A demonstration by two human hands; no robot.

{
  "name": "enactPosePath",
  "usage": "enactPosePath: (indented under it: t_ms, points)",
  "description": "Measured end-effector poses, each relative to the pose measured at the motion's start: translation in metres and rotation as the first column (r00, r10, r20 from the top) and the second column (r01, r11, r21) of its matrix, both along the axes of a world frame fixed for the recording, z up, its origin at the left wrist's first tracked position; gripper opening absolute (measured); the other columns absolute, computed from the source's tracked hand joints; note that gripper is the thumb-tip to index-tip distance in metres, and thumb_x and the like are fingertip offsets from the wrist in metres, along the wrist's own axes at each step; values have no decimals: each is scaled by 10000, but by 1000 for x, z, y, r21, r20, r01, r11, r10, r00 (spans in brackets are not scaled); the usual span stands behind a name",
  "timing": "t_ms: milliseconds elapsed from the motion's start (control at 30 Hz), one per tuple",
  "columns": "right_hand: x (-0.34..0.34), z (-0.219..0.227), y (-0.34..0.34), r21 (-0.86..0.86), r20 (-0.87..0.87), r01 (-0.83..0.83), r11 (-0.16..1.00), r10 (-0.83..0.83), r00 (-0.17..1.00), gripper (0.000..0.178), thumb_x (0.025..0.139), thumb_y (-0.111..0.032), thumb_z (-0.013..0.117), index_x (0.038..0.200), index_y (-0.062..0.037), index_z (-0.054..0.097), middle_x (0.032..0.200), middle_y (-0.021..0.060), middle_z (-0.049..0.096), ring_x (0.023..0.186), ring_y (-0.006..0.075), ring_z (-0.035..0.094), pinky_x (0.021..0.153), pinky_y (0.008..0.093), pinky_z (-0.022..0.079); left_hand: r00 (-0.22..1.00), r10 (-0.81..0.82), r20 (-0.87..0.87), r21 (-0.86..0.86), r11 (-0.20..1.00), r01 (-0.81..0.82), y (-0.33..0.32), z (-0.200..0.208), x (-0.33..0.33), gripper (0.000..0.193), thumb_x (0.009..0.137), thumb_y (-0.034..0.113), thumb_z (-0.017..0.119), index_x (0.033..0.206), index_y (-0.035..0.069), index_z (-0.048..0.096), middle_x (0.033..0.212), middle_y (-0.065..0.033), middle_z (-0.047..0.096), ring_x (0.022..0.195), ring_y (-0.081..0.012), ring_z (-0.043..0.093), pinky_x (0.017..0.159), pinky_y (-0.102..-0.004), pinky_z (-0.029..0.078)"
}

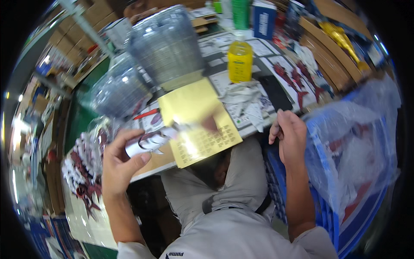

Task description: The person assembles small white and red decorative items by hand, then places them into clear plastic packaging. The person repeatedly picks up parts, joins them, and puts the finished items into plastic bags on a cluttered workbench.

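Observation:
My left hand [123, 162] is closed around a white, fish-shaped model [148, 141] with dark markings, held over the table's front edge. Its far end is smeared by motion, with a brownish tail-like part [210, 124] over the yellow sheet. That yellow sheet [185, 103] carries rows of small dark marks near its lower end and juts past the table edge. To the right, my right hand [290, 134] is raised beside the table edge, its fingers curled in and thumb pressed to them. Whether anything tiny is between those fingertips is hidden.
Stacked clear plastic trays [166, 47] stand at the back left, near a red pen [146, 114]. A yellow liquid bottle [240, 60], crumpled cloth [243, 97] and black phone [275, 93] lie beyond. Red fish models [297, 77] rest right; a plastic-lined blue crate [319, 159] stands beside me.

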State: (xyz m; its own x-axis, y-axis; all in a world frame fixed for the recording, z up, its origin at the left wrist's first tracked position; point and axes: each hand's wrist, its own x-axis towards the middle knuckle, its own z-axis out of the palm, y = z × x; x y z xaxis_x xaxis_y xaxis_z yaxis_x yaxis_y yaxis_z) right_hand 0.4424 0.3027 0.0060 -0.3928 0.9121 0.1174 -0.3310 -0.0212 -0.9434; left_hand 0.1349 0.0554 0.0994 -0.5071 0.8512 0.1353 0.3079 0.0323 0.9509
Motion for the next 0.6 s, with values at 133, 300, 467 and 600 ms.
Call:
enactPosePath:
  t_ms: [133,300,467,600]
  points:
    - [-29,15,-27,184,-11,-85,979,89,996,232,1030,-54,577,1243,36,600,948,108,646,772,148,623,658,293,537,998,60,-32,11,998,-60,-34,41,-22,666,757,74,876,1361,-23,616,1148,-82,686,1021,-161,670,939,-294,525]
    - [-39,6,-37,213,186,-288,934,251,950,176,1022,-132,613,1081,33,624,763,93,609,596,157,568,551,295,486,951,240,192,308,906,-291,-93,71,-65,648,798,143,838,1360,18,542,1094,-126,666,958,-243,735,840,-373,610]
    - [-34,-21,-35,101,239,-299,949,269,933,167,1037,-119,603,1111,29,624,797,76,610,594,139,559,521,275,470,882,434,182,279,838,-469,-160,77,-120,497,893,115,810,1321,35,572,1082,-102,669,905,-181,716,753,-333,606]
    - [-17,-22,-31,3,319,-285,958,270,909,190,1054,-76,627,1183,57,664,851,97,674,682,145,616,625,282,534,808,583,81,128,798,-588,-207,68,-176,483,915,195,827,1322,35,622,1109,-54,714,938,-113,692,777,-278,577]
